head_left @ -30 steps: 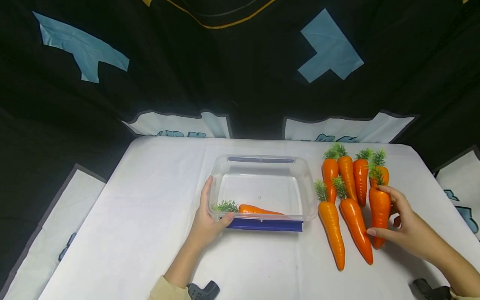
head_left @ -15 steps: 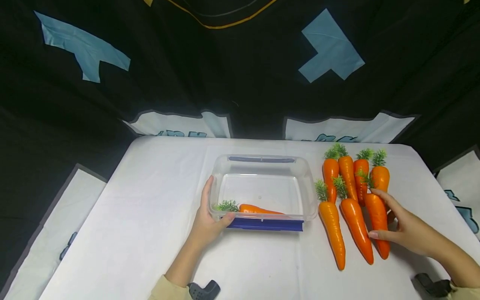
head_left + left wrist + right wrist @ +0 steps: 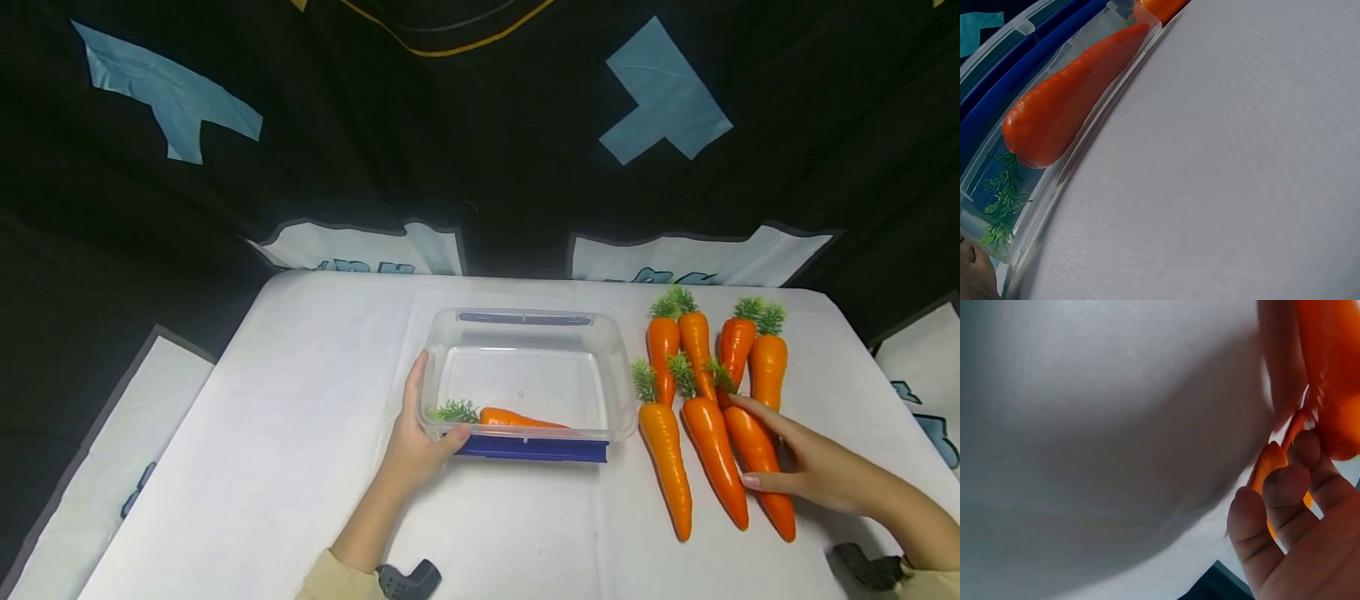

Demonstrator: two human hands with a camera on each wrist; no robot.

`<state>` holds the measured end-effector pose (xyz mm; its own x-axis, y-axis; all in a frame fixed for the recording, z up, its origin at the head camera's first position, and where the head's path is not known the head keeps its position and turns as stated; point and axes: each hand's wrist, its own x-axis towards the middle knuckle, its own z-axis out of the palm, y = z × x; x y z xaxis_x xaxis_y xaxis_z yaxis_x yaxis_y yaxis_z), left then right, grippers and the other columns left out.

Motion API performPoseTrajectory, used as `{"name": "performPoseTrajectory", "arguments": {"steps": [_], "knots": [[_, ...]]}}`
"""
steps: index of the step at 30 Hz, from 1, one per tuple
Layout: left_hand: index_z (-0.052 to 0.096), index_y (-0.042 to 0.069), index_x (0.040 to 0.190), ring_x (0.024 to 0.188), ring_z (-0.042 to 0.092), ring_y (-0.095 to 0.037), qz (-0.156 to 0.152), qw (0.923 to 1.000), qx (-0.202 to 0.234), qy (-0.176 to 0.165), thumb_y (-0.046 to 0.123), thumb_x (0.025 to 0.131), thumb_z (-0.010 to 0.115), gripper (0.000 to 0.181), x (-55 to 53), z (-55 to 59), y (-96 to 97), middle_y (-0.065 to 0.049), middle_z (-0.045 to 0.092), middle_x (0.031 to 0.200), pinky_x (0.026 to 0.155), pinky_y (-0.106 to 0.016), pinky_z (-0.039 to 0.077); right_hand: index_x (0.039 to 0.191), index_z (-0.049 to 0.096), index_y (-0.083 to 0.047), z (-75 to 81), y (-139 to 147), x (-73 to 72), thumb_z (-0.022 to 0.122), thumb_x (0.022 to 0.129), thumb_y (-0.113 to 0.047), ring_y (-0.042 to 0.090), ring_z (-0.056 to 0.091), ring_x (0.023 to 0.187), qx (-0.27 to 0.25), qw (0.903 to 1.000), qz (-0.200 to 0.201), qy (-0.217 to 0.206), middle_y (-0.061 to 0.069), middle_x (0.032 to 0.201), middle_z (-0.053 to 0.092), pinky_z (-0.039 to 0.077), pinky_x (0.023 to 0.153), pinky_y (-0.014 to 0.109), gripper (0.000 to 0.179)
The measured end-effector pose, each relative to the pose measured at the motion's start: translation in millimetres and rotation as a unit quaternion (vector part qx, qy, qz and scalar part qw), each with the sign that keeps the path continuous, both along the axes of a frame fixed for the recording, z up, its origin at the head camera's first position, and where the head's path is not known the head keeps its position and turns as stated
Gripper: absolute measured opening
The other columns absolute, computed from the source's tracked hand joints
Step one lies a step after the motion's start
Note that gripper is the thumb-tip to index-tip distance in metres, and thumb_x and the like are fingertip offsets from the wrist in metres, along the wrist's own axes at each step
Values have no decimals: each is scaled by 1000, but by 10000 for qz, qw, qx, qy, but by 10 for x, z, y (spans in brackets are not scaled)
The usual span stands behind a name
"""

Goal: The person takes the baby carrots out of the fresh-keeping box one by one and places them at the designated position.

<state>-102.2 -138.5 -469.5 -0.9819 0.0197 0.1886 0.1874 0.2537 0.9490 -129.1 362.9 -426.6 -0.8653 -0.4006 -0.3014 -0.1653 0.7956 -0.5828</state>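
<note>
My left hand (image 3: 416,442) grips the near left corner of a clear plastic container (image 3: 528,435), thumb over the front rim. Inside, one carrot with a leafy green top (image 3: 517,418) lies along the front wall; the left wrist view shows this carrot (image 3: 1072,97) through the clear side. Over on the right, my right hand (image 3: 832,471) holds another carrot (image 3: 753,442) at the near right of a carrot group, with the thumb on its left side and a finger near its leafy end. In the right wrist view, bent fingers (image 3: 1285,481) lie beside an orange carrot (image 3: 1335,381).
Two carrots (image 3: 666,467) (image 3: 716,454) lie in a near row left of the held one. Several more carrots (image 3: 693,337) form a row behind. A blue clip (image 3: 532,450) hangs at the container's front. The white table (image 3: 300,392) ends at a dark curtain (image 3: 465,167).
My right hand has brought its carrot down and left, beside the near row. Two carrots behind it have shifted slightly right. The left hand and container have stayed in place.
</note>
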Motion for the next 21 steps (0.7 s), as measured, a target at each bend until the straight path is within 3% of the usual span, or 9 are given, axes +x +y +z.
{"name": "performPoseTrajectory", "arguments": {"steps": [8, 15, 18, 21], "knots": [[5, 40, 159, 150, 25, -38, 13, 10000, -13, -62, 46, 79, 78, 108, 9, 10, 5, -3, 18, 166, 114, -70, 23, 154, 33, -12, -23, 1, -7, 67, 93, -37, 55, 43, 128, 100, 9999, 7, -58, 32, 148, 40, 42, 93, 75, 74], [6, 39, 159, 149, 26, -39, 28, 10000, -13, -23, 45, 79, 79, 108, 2, 6, 5, -4, 19, 166, 114, -70, 24, 150, 42, -14, 108, -100, -92, 61, 95, -48, 46, 57, 113, 865, 9935, 17, 745, 28, 134, 55, 51, 81, 70, 67], [6, 40, 159, 150, 25, -39, 46, 10000, -21, -25, 47, 79, 79, 108, 1, 6, 7, -3, 18, 166, 113, -70, 23, 150, 43, -14, 207, -191, -146, 61, 95, -49, 31, 59, 94, 1046, 9884, -51, 1097, 18, 109, 62, 57, 70, 52, 67], [6, 40, 159, 149, 25, -40, 46, 10000, -32, -22, 49, 79, 78, 108, 1, 3, 8, -4, 18, 166, 113, -71, 23, 150, 43, -13, 313, -297, -185, 60, 96, -46, 21, 50, 82, 1034, 9839, -81, 1455, 6, 89, 55, 46, 61, 34, 65]]}}
